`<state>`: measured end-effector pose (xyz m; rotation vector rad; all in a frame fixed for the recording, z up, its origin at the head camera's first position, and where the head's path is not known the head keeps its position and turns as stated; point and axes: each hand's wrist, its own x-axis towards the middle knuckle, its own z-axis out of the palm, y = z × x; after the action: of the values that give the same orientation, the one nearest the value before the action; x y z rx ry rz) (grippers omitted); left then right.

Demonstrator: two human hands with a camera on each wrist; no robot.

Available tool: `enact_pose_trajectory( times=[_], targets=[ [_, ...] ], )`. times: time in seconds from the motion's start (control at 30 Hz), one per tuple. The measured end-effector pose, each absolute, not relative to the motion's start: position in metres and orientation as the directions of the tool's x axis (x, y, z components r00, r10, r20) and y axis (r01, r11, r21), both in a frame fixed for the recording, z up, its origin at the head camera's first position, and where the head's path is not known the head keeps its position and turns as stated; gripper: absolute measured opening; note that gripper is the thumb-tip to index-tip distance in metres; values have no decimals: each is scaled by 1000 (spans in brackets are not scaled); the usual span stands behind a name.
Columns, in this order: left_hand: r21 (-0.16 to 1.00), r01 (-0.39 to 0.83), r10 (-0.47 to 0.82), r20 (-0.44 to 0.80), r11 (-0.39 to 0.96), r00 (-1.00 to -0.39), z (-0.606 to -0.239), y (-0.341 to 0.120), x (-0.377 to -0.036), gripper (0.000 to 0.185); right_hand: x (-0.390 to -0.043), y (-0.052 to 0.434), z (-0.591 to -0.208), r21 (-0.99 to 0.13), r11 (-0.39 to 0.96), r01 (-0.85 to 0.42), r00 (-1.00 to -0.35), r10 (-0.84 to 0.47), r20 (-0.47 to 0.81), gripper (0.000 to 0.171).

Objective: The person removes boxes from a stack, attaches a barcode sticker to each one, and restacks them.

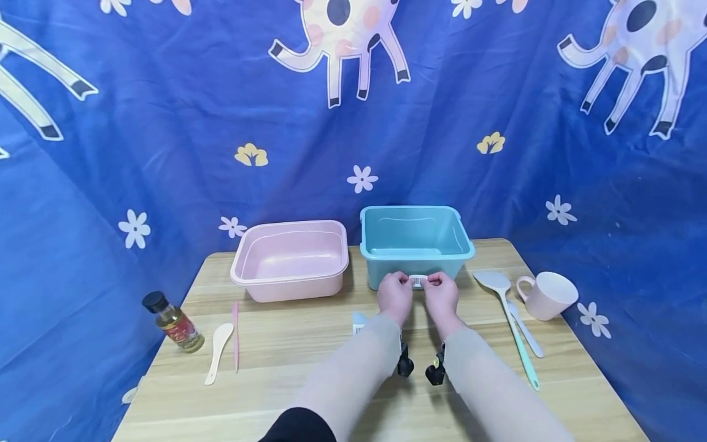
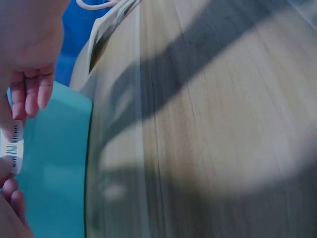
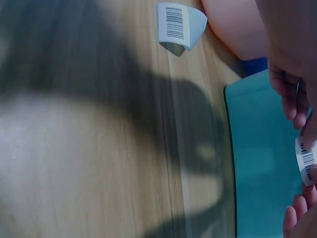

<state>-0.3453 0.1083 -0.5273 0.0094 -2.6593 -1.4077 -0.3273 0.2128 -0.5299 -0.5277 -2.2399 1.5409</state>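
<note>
A small white barcode sticker (image 1: 418, 281) is in front of the near wall of the teal plastic basin (image 1: 422, 266). My left hand (image 1: 395, 296) pinches one end of it between thumb and fingers, while my right hand (image 1: 443, 298) pinches the other end. Both wrist views show the sticker (image 2: 15, 147) upright against the teal wall, its bars facing me and its ends under the thumbs. To the left of my left hand, a curled paper label (image 3: 181, 25) with a larger barcode lies on the wooden table (image 1: 276, 344).
A pink basin (image 1: 293, 288) stands left of the teal one. Farther left are a sauce bottle (image 1: 179, 328), a cream spoon (image 1: 220, 350) and a thin pink stick (image 1: 235, 337). On the right lie a spatula (image 1: 513, 325) and a pale-handled utensil (image 1: 527, 334) beside a pink mug (image 1: 549, 296).
</note>
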Motion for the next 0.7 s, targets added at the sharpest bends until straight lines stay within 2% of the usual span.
enact_pose_trajectory(
  times=[0.37,0.7],
  targets=[
    [868,-12,-131,61,497,-990,-536,113,-352,11,-338,205,-536,-941,318,117,-845,530,74,13],
    [861,11,-132,91,508,-987,-537,120,-358,14,-344,210,-535,-922,360,145,-837,541,79,17]
  ],
)
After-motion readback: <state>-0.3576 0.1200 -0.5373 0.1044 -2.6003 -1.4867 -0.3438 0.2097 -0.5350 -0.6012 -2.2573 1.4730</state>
